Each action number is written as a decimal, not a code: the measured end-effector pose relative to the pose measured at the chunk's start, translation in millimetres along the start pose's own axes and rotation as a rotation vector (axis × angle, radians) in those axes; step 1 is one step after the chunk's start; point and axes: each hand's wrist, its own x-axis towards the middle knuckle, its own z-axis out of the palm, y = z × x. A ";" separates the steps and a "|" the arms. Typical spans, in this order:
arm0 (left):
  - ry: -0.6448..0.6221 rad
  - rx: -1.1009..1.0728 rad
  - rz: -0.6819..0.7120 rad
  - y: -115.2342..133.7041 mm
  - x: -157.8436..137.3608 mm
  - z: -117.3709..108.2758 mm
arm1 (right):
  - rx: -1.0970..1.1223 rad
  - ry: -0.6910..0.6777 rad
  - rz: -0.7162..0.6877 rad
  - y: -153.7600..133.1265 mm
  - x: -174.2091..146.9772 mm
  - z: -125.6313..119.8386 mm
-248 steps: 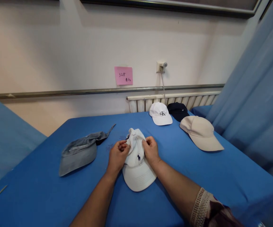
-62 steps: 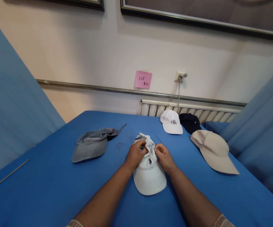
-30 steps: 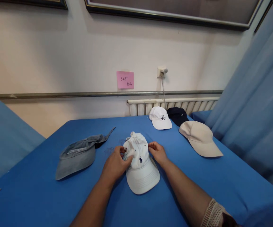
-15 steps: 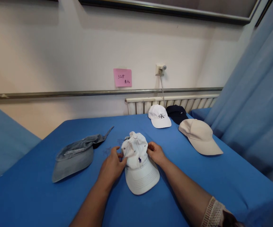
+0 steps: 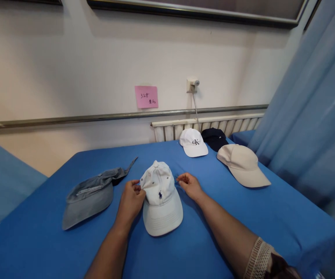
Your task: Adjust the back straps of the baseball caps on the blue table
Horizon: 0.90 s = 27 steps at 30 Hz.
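A pale, near-white baseball cap (image 5: pixel 158 193) with a small dark-blue rider logo lies in front of me, its visor facing me. My left hand (image 5: pixel 132 195) is closed on the cap's left side, its fingertips partly hidden at the cap's edge. Just right of the crown, a small gap away, is my right hand (image 5: pixel 191 186); its fingers are bent with the thumb a little apart, and I see nothing held in them. To the left of my left hand rests a grey-blue cap (image 5: pixel 90 197), flattened, its strap end pointing up.
A blue-covered table (image 5: pixel 213 232) holds everything. At the back right are a white cap with black letters (image 5: pixel 193 143), a dark navy cap (image 5: pixel 215 138) and a beige cap (image 5: pixel 244 164). Behind are a radiator (image 5: pixel 167 131) and a metal rail (image 5: pixel 97 117). A blue curtain (image 5: pixel 309 116) hangs right.
The pale cap has shifted left, with my left hand at its side, and its crown looks fuller. My right hand has come away from the cap. The view has turned slightly.
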 end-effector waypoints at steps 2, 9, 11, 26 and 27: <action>0.011 -0.149 -0.050 -4.6 5.9 3.6 | -0.001 -0.002 0.003 0.3 0.3 1.1; -0.067 -0.600 -0.237 -6.3 11.9 12.4 | -0.195 -0.010 -0.009 -12.7 -3.6 12.1; -0.090 -0.662 -0.275 -7.3 13.7 13.9 | -0.291 -0.044 -0.024 -21.1 -3.8 14.3; -0.101 -0.572 -0.289 -14.1 23.9 18.5 | -0.653 -0.230 -0.021 -38.8 13.7 18.6; -0.094 -0.544 -0.273 -13.2 24.4 17.8 | -0.607 -0.188 -0.023 -36.3 13.2 17.4</action>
